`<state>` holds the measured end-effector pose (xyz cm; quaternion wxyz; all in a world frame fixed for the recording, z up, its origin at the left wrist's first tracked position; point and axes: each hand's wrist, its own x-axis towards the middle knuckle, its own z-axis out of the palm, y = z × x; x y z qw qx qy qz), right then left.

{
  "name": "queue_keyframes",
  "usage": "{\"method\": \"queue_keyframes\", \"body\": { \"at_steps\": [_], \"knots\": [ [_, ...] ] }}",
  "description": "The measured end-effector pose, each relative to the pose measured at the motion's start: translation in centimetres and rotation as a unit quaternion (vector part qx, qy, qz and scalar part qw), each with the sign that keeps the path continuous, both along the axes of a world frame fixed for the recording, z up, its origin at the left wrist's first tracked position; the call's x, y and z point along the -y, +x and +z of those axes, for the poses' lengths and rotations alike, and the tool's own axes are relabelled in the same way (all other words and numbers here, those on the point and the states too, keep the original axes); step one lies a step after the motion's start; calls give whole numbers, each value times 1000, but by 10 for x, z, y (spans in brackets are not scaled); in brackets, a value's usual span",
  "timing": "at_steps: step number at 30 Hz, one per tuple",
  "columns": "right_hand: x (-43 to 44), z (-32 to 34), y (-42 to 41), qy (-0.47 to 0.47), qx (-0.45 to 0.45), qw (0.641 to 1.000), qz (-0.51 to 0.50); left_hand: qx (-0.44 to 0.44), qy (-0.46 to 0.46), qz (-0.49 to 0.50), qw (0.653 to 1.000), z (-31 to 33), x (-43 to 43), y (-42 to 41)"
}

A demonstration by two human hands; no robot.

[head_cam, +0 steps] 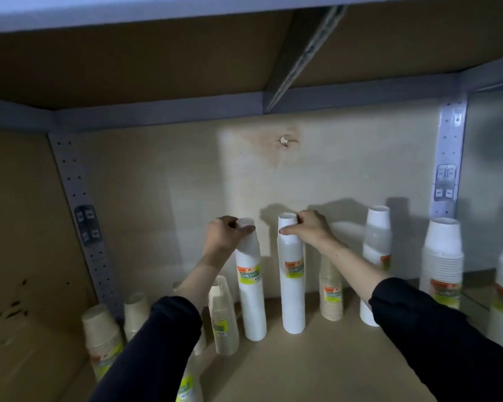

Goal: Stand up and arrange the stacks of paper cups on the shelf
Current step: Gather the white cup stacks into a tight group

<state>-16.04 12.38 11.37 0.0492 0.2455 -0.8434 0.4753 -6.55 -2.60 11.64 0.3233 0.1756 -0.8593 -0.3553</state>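
While both tall stacks stand on the shelf [317, 369]:
Left hand [224, 232]: clamped on tilted white stack [250, 288] top.
Right hand [308, 227]: clamped on upright white stack [291, 282].
Risk: tilted one may topple onto brown stack [224, 317] if released leaning.

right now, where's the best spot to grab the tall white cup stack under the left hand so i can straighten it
Grip the tall white stack near its narrow top end, coming from the left, as the left hand does now. It leans slightly, top toward the left, so holding high probably gives the most control for tipping it upright. The right hand holds the neighbouring white stack the same way.
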Motion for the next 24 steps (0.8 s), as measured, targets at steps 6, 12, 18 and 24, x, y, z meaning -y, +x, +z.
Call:
{"method": "queue_keyframes", "body": {
  "at_steps": [6,12,18,24],
  "knots": [
    [-19,10,17,-6,9,1000,-25,-26,4,-12,1000,3,-15,10],
    [-45,23,42,-1,3,998,-55,-41,22,-30,998,7,-44,28],
    [-75,34,70,19,-26,996,-78,-42,30,-51,997,9,-74,44],
    [-92,30,91,10,-44,995,-93,-51,10,-56,997,8,-99,58]
  ]
}}
